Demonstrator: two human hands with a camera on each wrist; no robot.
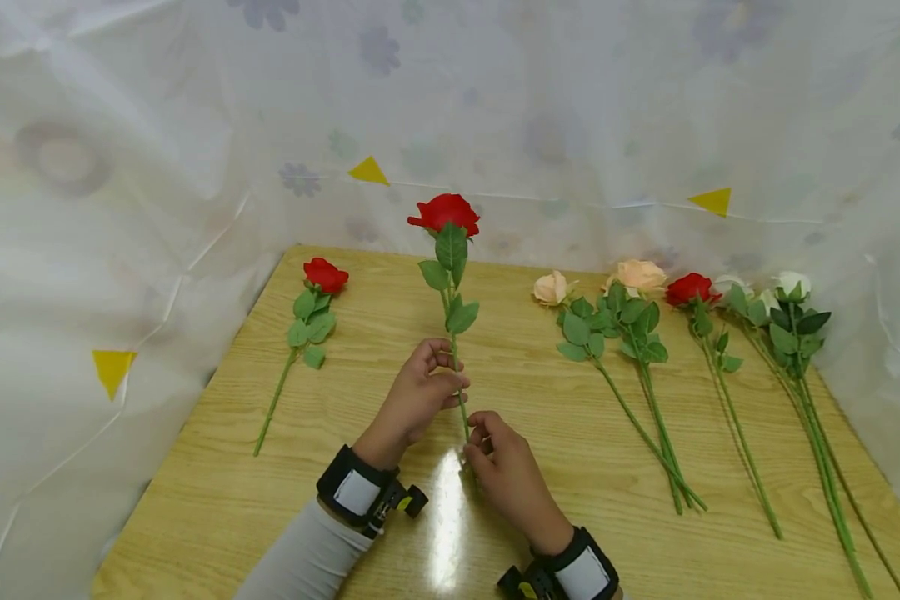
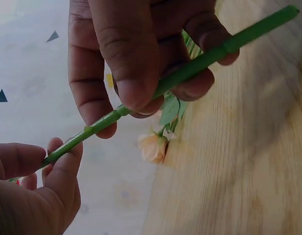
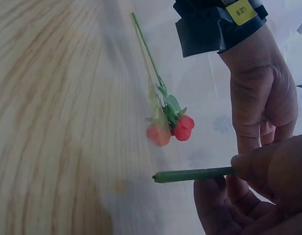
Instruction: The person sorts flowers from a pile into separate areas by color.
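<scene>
A red rose (image 1: 446, 215) stands almost upright in front of me, its long green stem running down between my two hands. Partway up the stem, below the leaves, my left hand (image 1: 414, 398) pinches it between thumb and fingers. Lower down, thumb and fingers of my right hand (image 1: 508, 471) pinch the same stem near its cut end. In the right wrist view the bare stem end (image 3: 192, 175) sticks out past the right hand (image 3: 268, 186). The left wrist view shows both hands along the stem (image 2: 200, 63), with the bloom out of sight.
Another red rose (image 1: 324, 277) lies on the wooden table (image 1: 217, 500) at left. To the right lie peach roses (image 1: 637, 277), a red rose (image 1: 692, 289) and white roses (image 1: 792, 285), stems toward me. A patterned curtain (image 1: 540, 100) with yellow pennants hangs behind the table.
</scene>
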